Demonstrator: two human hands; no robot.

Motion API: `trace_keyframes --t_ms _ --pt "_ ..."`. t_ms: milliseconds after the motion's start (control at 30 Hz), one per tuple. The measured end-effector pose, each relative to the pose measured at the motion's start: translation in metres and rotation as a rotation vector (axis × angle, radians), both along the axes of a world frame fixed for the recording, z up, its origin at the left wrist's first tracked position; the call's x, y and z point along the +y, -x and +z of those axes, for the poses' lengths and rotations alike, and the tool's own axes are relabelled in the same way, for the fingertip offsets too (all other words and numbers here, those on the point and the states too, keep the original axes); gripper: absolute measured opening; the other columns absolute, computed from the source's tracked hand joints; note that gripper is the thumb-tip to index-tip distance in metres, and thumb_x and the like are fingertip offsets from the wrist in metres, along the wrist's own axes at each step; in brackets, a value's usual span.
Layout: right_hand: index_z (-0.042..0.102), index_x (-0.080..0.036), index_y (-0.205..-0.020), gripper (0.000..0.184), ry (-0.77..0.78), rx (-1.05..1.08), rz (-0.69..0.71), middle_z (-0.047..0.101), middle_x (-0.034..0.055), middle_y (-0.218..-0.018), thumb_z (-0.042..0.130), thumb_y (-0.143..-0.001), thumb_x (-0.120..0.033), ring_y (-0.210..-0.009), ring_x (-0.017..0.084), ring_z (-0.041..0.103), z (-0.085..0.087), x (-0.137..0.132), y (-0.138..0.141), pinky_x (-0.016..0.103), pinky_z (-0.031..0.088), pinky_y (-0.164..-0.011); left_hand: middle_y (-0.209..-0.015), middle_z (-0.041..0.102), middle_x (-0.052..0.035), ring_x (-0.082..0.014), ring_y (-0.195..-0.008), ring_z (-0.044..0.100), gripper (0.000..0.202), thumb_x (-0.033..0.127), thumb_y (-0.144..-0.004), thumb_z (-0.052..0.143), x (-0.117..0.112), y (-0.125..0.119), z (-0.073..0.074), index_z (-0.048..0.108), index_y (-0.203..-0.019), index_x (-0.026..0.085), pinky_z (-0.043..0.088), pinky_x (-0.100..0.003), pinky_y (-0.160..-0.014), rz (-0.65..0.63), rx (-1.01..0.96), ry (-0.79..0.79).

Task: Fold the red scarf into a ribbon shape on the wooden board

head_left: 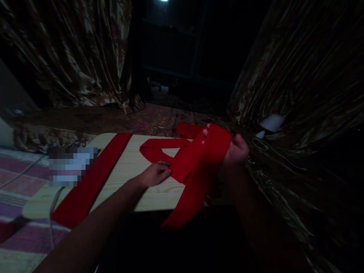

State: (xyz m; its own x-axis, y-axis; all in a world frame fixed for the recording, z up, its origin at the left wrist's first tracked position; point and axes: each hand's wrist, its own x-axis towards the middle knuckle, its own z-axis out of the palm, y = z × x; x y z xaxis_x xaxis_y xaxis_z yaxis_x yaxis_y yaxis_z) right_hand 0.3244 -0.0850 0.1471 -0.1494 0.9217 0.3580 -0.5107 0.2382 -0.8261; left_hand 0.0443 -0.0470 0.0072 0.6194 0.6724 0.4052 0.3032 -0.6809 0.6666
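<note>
A long red cloth strip (203, 159) lies folded and looped over the right part of a pale wooden board (139, 182), its near end hanging past the front edge. At the strip's left edge, my left hand (156, 173) rests low on the board with fingers and thumb closed on the fabric. My right hand (236, 151) holds the strip up at the right; the cloth passes over its palm, and fingertips show beyond the far edge. Most of those fingers are hidden by the fabric. Another flat red strip (95, 182) lies diagonally across the board's left part.
A blurred-out pixelated object (72, 167) sits at the board's left, with a grey cable (52, 212) near it. Striped bedding (25, 170) is at the left. Patterned curtains (93, 49) hang behind. A white lamp-like object (272, 122) and thin cord are at the right.
</note>
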Motion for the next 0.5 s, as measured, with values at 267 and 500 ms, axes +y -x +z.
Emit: trace_keyframes --t_ms 267,500 --pt "0.065 -0.018 -0.1 0.039 0.189 0.151 -0.448 0.074 0.0108 -0.094 0.045 -0.09 -0.05 -0.1 0.026 0.07 -0.001 0.065 -0.091 0.043 0.059 -0.082 -0.077 0.068 -0.0067 -0.0185 -0.088 0.065 0.04 0.04 -0.096 0.052 0.003 -0.002 -0.006 0.06 -0.063 0.02 0.051 -0.027 -0.08 0.042 -0.015 -0.029" --pt "0.063 -0.017 -0.078 0.01 0.612 -0.309 -0.56 0.068 0.0061 -0.063 0.06 -0.084 -0.025 -0.063 0.02 0.068 -0.043 0.089 -0.13 0.032 0.059 -0.064 -0.074 0.061 -0.0031 -0.0134 -0.07 0.057 0.033 0.035 -0.094 0.054 0.003 -0.003 -0.007 0.055 -0.066 0.019 0.047 -0.025 -0.067 0.046 -0.004 -0.028"
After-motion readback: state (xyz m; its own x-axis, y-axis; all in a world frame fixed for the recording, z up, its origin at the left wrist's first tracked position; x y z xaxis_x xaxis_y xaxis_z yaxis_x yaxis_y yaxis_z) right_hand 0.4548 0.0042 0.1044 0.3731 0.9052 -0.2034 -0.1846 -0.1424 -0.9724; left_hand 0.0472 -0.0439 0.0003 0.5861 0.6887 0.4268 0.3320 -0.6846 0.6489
